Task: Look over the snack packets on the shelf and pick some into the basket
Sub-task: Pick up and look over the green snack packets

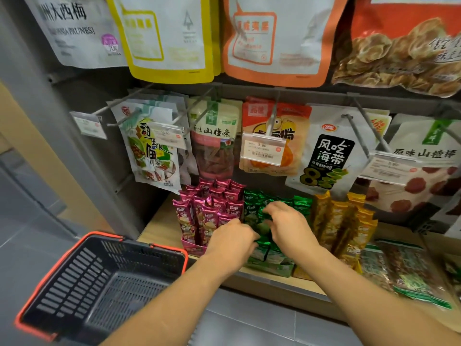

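On the wooden shelf [159, 228] stand three display boxes of slim snack packets: magenta packets [212, 208], green packets [254, 203] and orange packets [336, 221]. Both my hands reach into the green box. My left hand [232, 238] and my right hand [287, 223] are closed around green packets between them. The black basket [74, 283] with a red rim sits on the floor at the lower left, with nothing inside.
Larger snack bags hang on pegs above, among them a seaweed bag [326, 156], a hawthorn strip bag [214, 143] and price tags [262, 148]. Clear bags of snacks [404, 270] lie on the shelf at the right. A grey shelf upright [62, 121] stands at the left.
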`<state>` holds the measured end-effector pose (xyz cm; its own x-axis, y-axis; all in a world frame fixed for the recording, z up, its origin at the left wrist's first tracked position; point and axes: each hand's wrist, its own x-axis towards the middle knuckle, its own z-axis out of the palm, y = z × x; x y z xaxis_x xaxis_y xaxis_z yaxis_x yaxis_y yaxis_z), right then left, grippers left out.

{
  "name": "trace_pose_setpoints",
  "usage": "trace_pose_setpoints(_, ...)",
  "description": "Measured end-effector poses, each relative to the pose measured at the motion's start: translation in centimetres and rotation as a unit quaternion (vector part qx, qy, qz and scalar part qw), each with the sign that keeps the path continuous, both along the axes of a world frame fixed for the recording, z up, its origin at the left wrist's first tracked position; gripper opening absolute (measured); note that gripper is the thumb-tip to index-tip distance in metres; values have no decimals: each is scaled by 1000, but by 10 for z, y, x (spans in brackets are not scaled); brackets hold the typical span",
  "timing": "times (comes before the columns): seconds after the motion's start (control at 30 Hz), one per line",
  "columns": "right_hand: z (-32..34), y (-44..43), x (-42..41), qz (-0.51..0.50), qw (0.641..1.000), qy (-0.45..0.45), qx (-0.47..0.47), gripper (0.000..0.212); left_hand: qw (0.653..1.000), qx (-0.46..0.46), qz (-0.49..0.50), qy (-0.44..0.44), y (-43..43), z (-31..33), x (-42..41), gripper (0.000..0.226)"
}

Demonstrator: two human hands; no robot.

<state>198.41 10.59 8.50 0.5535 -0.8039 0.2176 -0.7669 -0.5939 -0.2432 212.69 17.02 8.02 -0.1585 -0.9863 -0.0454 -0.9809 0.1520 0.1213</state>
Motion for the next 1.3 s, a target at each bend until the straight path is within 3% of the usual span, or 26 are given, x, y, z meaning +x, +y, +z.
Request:
trace_pose_setpoints(0.13,-20,0,-2,-13,996,92,4,34,1000,-1,6,7,1,1,-1,29)
trace_pose_setpoints(0.23,-21,-1,-4,-25,994,110,12,33,1000,-13,9,26,1,-1,-3,31)
trace_pose_setpoints(0.33,-14,-8,-7,-7,991,123,60,32,997,-33,10,75,0,-4,-6,48)
trace_pose_setpoints(0.43,-4,-16,-11,-6,981,129,144,33,997,-14,5,71,-1,-4,-11,63)
trace_pose_setpoints(0.5,-1,-16,-13,-35,979,73,185,31,999,9,4,44,-1,-2,-13,61)
trace_pose_setpoints(0.6,5,-16,-11,-116,964,-144,189,18,1000,19,-10,10,-2,2,-13,48)
trace_pose_setpoints(0.63,7,-17,-9,-134,963,-171,162,17,1000,21,-9,6,-2,3,-13,46)
trace_pose_setpoints(0.7,13,-26,0,-145,976,-136,93,20,1000,25,-4,8,0,3,-15,44)
trace_pose_setpoints(0.8,17,-48,17,-132,991,15,35,34,999,28,2,15,1,2,-17,44)
trace_pose_setpoints(0.9,13,-66,29,-133,972,160,107,44,999,26,3,21,1,2,-18,43)
trace_pose_setpoints(1.0,1,-71,39,-127,965,198,115,43,999,25,2,23,2,0,-18,42)
trace_pose_setpoints(1.17,-3,-58,35,-81,991,102,22,37,1000,20,-3,23,2,0,-15,41)
trace_pose_setpoints(1.3,29,-33,15,-46,995,-83,-39,38,999,32,-2,37,1,-2,-14,47)
